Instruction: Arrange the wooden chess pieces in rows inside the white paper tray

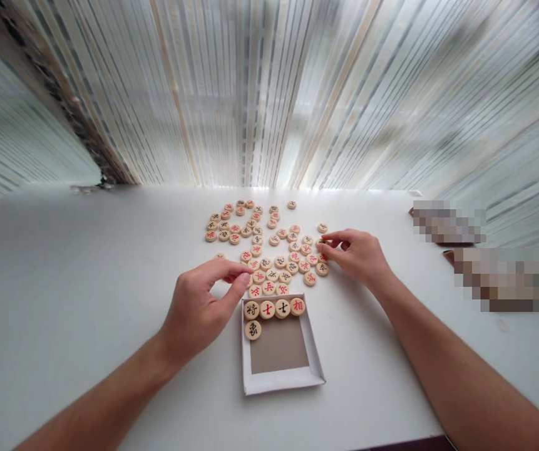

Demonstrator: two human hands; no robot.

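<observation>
Clearly, the box holds pieces reading 将, 士, 士, 相, 象. Left hand and right hand are apart; whether either grips, I can't tell.

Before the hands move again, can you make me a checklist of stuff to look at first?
1. White box open side up: ok, it sits on the table with its inside showing.
2. Boxed pieces face up: ok, all five show their characters, four along the far side and one nearer, at the left.
3. Room left inside: ok, much of the brown bottom is bare.
4. Loose pieces in neat rows: not ok, they lie scattered, red and black mixed.
5. Right hand has a firm grip: cannot tell, though it is at the right-side pieces.
6. Left hand has a piece: cannot tell.
</observation>
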